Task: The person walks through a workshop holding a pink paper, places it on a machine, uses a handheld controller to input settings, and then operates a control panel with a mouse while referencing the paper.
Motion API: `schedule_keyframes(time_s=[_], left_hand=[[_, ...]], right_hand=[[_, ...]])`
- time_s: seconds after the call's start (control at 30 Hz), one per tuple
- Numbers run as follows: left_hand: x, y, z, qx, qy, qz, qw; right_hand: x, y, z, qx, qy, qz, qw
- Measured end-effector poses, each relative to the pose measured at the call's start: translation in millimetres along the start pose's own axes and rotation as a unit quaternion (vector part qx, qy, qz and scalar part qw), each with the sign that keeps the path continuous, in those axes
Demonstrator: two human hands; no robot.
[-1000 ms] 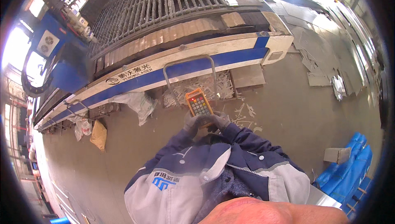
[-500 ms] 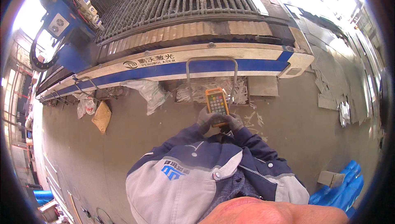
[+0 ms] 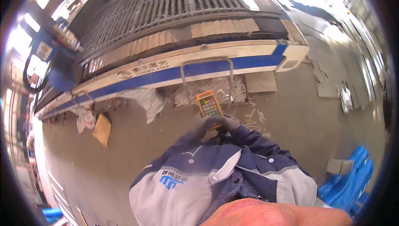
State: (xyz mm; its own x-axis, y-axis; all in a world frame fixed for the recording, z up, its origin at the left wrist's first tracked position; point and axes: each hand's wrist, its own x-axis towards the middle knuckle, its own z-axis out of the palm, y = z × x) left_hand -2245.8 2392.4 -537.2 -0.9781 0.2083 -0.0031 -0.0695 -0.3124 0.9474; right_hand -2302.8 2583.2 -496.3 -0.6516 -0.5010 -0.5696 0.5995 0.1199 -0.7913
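Remote [image 3: 209, 105], frame centre: long axis near upright, top end tipped slightly left. Left hand [image 3: 203, 127], right hand [image 3: 230, 123]: both clasping lower end.

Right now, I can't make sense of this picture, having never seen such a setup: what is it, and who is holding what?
No robot here: a person is at work, seen from above by a wide round-lens camera worn on their head, so straight edges look bent. Below is their own grey and navy jacket. Their grey-gloved left hand and grey-gloved right hand together hold an orange-framed keypad device. Beyond stands a large white machine with a blue stripe, topped by a dark slatted metal bed. On the grey-brown floor lie thin pale scraps, a crumpled white sack and a yellowish-tan bag.
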Motion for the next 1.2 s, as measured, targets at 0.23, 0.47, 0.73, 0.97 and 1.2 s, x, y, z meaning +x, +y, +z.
schedule_keyframes(time_s=[0.23, 0.47, 0.73, 0.97, 1.2], left_hand=[[8.2, 10.6, 14.1, -0.087, 0.212, -0.038, 0.973], [6.2, 22.9, 15.6, -0.106, 0.260, -0.063, 0.958], [2.5, 4.8, 5.9, -0.111, 0.300, -0.022, 0.947], [4.7, -6.2, 0.9, -0.098, 0.303, -0.015, 0.948], [-0.5, 12.7, 7.3, -0.064, 0.284, -0.020, 0.957]], right_hand=[[-3.0, -7.0, -1.8, 0.003, -0.028, 0.000, 1.000], [9.4, -13.1, 0.9, -0.037, -0.047, 0.025, 0.998], [19.6, -18.1, 9.5, -0.053, -0.051, 0.029, 0.997], [19.0, -13.1, 7.0, -0.033, -0.059, 0.014, 0.998], [14.4, -9.4, 6.1, -0.018, -0.045, 0.012, 0.999]])
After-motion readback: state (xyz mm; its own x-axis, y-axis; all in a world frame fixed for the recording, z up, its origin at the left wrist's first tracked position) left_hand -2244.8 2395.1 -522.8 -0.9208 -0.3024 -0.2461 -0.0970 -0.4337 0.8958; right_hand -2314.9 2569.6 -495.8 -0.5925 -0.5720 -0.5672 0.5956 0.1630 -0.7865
